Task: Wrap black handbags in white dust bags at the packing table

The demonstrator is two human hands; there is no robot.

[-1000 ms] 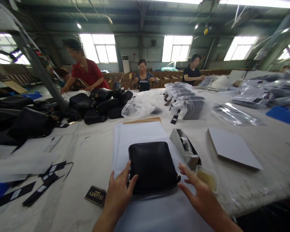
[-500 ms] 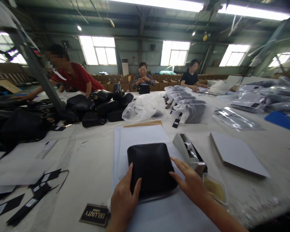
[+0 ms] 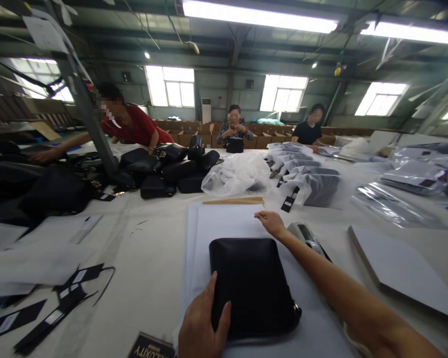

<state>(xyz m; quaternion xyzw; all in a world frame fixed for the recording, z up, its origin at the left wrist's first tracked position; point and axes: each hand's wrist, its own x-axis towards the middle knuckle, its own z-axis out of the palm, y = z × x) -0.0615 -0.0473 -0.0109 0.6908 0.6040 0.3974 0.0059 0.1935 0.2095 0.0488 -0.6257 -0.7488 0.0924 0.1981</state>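
A black handbag (image 3: pixel 250 283) lies flat on a stack of white paper sheets (image 3: pixel 209 219), with a metal ring at its lower right corner. My left hand (image 3: pixel 205 323) grips the bag's left side, thumb on top and fingers along the edge. Stretched past the bag, my right hand (image 3: pixel 272 223) has its fingers pinched together at the far right corner of the paper. Its forearm partly covers a grey tape dispenser (image 3: pixel 308 236). Near my left wrist is a black card with gold lettering (image 3: pixel 151 345).
Black bags (image 3: pixel 175 169) are heaped at the far left beside a metal post (image 3: pixel 89 114). Black tags (image 3: pixel 72 293) lie front left. Wrapped bags (image 3: pixel 321 184) stand behind the dispenser; a white board stack (image 3: pixel 406 268) sits right. Several co-workers, one in a red shirt (image 3: pixel 134 124), work across the table.
My right hand has left the bag's right side and reached forward to the paper's far corner. My left hand stays on the bag. The view has shifted slightly.
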